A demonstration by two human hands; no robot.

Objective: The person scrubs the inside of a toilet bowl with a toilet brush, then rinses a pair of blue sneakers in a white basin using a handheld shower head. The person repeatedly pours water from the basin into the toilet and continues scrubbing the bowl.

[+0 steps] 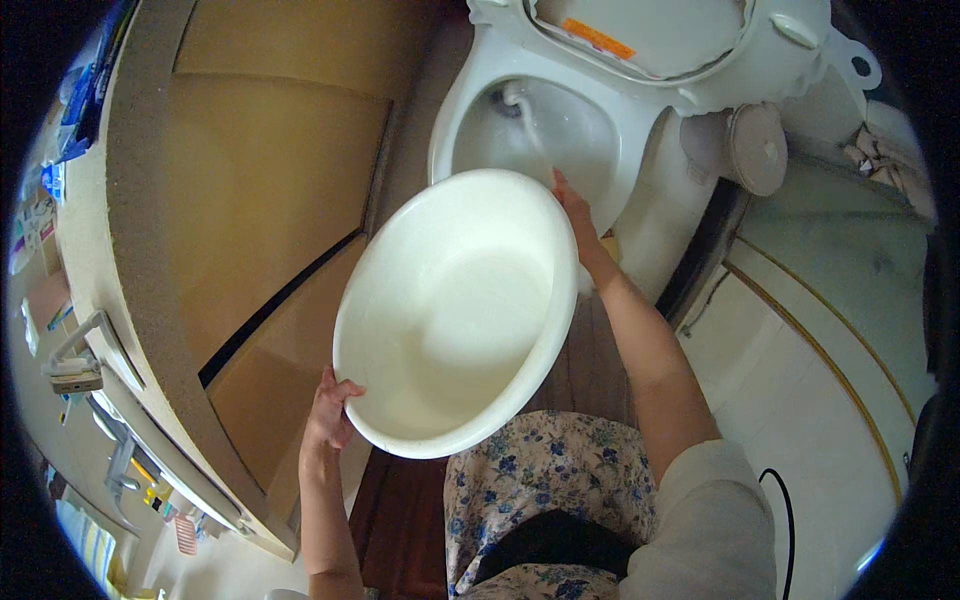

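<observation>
A large white oval basin (455,310) tilts in front of me, its far rim over the front of a white toilet bowl (446,135). My left hand (332,408) grips its near left rim, thumb over the edge. At the far right rim, my right hand (574,208) holds the basin with its palm side hidden. The basin's inside looks bare, with a shaded bottom. In the toilet bowl a whitish streak (528,118) runs from the basin's rim toward the drain; I cannot tell whether it is poured water or a solid thing.
A tan cabinet (270,160) stands left, beneath a counter holding a faucet (118,460), a pink comb (185,534) and several small items. Behind the bowl is a white lid (650,35) with an orange label. A round bin (757,148) and glass panel (840,270) are right.
</observation>
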